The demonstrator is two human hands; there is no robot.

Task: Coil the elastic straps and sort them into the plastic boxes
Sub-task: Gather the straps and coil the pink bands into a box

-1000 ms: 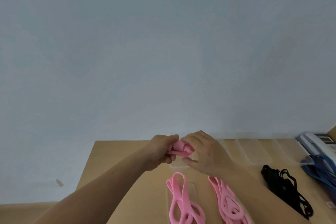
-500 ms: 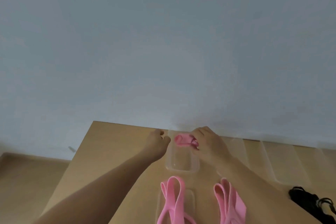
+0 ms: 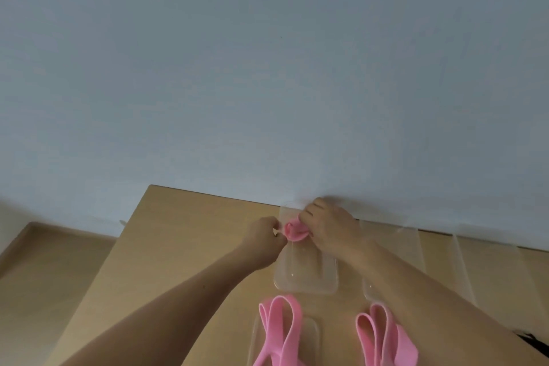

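A coiled pink strap (image 3: 294, 232) sits at the far end of a clear plastic box (image 3: 306, 276) on the wooden table (image 3: 190, 246). My right hand (image 3: 329, 224) presses on the coil from the right with its fingers closed on it. My left hand (image 3: 266, 233) is at the coil's left side, fingers curled, touching the box rim or the strap; which one is hidden. Two loose pink straps lie nearer me, one (image 3: 279, 333) over a clear lid, the other (image 3: 383, 339) to its right.
More clear boxes (image 3: 439, 261) line the wall at the right. A black strap end (image 3: 534, 349) peeks in at the lower right edge. The table's left edge drops to the floor (image 3: 44, 261).
The hands carried the coiled pink strap forward from in front of me and lowered it into the far end of the clear box. The view shifted left and down.
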